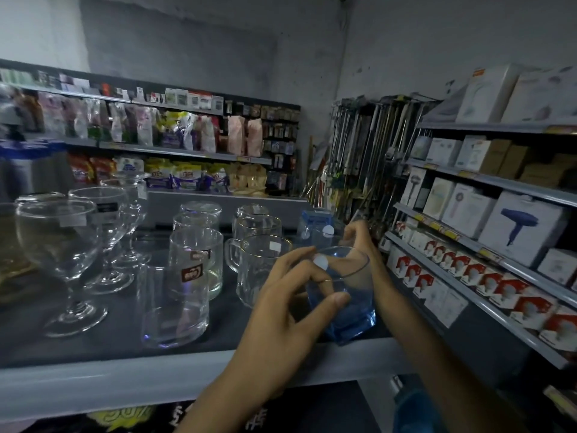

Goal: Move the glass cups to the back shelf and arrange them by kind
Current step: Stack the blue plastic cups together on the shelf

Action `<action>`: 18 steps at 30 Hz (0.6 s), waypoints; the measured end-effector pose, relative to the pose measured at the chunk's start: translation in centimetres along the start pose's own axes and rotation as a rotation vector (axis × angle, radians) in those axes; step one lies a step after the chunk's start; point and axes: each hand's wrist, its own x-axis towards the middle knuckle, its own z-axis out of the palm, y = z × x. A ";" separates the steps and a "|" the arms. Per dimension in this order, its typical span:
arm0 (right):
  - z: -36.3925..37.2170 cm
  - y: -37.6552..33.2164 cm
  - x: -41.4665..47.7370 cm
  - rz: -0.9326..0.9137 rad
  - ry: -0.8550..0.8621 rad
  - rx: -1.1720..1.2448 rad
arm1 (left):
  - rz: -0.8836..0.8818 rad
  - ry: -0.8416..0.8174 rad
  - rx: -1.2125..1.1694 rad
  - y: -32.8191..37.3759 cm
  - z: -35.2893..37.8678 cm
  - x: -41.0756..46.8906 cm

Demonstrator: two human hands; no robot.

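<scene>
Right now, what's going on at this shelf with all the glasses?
A person is sorting glassware on a grey shop shelf. Their left hand grips a blue square-based glass tumbler at the shelf's front right, while the right hand reaches behind it toward a second blue tumbler; whether it holds that one is unclear. On the left stand clear stemmed goblets, with clear tumblers and handled glass mugs in rows in the middle.

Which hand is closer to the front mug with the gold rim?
Left. The left hand grips the blue glass right beside the gold-rimmed mug, fingertips in front of it. The right hand is farther right, behind the blue glass.
</scene>
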 end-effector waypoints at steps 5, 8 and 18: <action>-0.4 -0.6 -0.3 0.076 0.126 0.315 | -0.020 0.008 -0.075 0.2 0.1 -0.2; -1.0 -0.8 -0.3 0.156 0.220 0.483 | -0.030 0.016 -0.091 0.1 0.0 -0.2; -1.2 -0.9 -0.7 0.043 0.254 0.371 | 0.017 0.020 -0.098 -0.3 0.0 -0.4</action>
